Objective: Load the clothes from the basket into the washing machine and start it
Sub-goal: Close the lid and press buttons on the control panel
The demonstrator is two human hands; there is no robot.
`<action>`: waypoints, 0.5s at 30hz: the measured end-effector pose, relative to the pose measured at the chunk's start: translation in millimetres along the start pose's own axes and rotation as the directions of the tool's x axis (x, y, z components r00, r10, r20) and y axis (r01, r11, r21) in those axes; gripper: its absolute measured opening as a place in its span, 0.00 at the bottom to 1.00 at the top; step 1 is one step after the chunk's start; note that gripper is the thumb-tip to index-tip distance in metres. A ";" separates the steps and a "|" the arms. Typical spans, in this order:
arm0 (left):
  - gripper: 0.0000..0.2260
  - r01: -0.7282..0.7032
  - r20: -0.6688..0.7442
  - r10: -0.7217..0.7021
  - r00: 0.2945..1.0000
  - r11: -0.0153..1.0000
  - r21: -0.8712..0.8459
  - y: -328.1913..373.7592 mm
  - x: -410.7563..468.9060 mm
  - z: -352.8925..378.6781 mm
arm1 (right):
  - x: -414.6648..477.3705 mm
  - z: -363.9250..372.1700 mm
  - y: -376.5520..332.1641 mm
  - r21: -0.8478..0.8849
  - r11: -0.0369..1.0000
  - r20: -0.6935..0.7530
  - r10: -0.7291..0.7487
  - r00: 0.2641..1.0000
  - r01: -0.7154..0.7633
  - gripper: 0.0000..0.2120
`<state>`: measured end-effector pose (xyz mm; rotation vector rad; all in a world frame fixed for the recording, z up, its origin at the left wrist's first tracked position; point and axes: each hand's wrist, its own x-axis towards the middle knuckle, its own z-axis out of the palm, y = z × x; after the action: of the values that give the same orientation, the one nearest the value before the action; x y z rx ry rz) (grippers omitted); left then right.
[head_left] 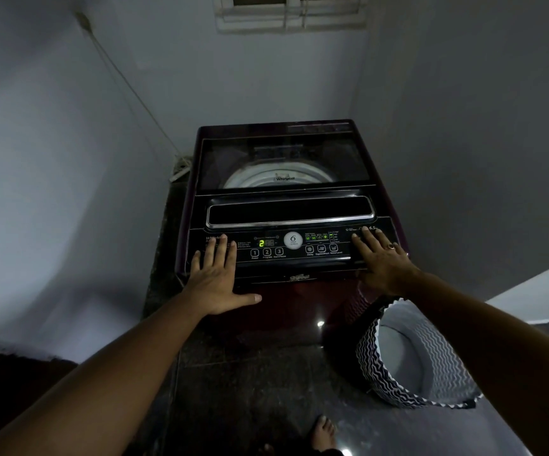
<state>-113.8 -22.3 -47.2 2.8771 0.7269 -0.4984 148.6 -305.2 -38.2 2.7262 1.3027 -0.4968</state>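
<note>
Here the washing machine point(286, 199), a dark top-loader, stands at the centre of the frame in a corner between pale walls, its glass lid point(283, 162) closed and the white rim of the drum showing through it. Along the machine's near edge runs the control panel point(286, 246), where a green digit "2" glows on the small display point(264, 243) above three round numbered buttons. The left hand point(215, 274) lies flat and spread on the left end of the panel, fingers extended and thumb stretched out toward the middle, grasping nothing. The right hand point(381, 258) rests the same way on the right end of the panel, palm down and fingers loose, holding nothing; a ring point(391, 246) sits on one finger. The basket point(411, 353), round with a black-and-white zigzag pattern and a pale lining, stands on the dark floor point(250, 373) at the lower right of the frame, just beside the machine's front, partly behind the right forearm; no clothes show inside the visible part of it. A bare foot point(324, 432) appears at the bottom edge. A window point(291, 9) sits at the top centre.
</note>
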 end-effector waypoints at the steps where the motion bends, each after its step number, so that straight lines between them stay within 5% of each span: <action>1: 0.63 0.001 0.001 -0.001 1.000 1.000 0.001 0.4 0.1 0.1 | 0.0 0.0 0.0 0.001 1.000 0.000 0.001 1.000 -0.001 0.45; 15: 0.63 0.007 -0.022 -0.007 1.000 1.000 0.002 3.5 -1.9 2.9 | -1.6 1.4 -2.5 0.012 1.000 -0.014 0.008 1.000 -0.008 0.44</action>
<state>-114.5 -26.8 -49.1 2.8876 0.7411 -0.4693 145.4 -305.1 -38.9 2.7484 1.2961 -0.4878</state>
